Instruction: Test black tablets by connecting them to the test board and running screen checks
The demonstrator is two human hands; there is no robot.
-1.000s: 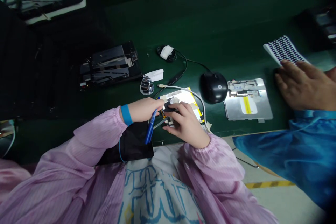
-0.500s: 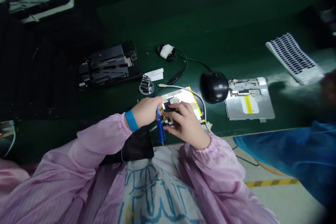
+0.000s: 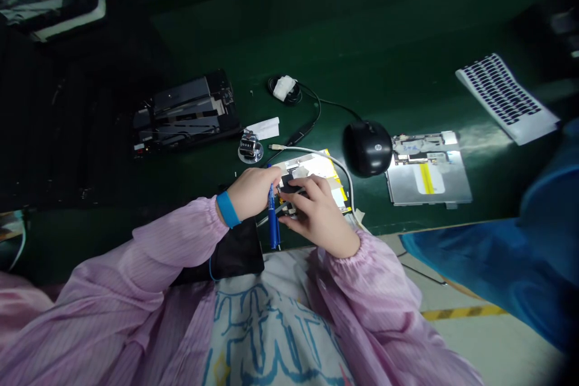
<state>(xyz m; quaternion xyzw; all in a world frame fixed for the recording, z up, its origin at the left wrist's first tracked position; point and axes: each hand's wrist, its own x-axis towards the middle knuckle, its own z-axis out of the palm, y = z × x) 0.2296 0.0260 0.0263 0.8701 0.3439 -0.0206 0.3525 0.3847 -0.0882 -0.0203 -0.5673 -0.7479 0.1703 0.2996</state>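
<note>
**Both hands busy on a small part at the near edge of the bench**

Left hand (image 3: 252,192) is closed around a blue pen (image 3: 272,220), whose barrel hangs down toward the near edge of the green tabletop (image 3: 389,54). Right hand (image 3: 316,211) lies curled over a small black part (image 3: 289,186), fingertips pressing on it; whether it truly grips the part cannot be told. The part sits on a flat board with yellow tape (image 3: 316,170), close to the near edge, about midway along it. A white cable (image 3: 316,154) arcs over that board. Just beyond lie a tally counter (image 3: 250,148) and a black mouse (image 3: 367,148); a silver plate (image 3: 427,172) rests right of the mouse. A blue sleeve (image 3: 520,253) of another person fills the right side.
</note>
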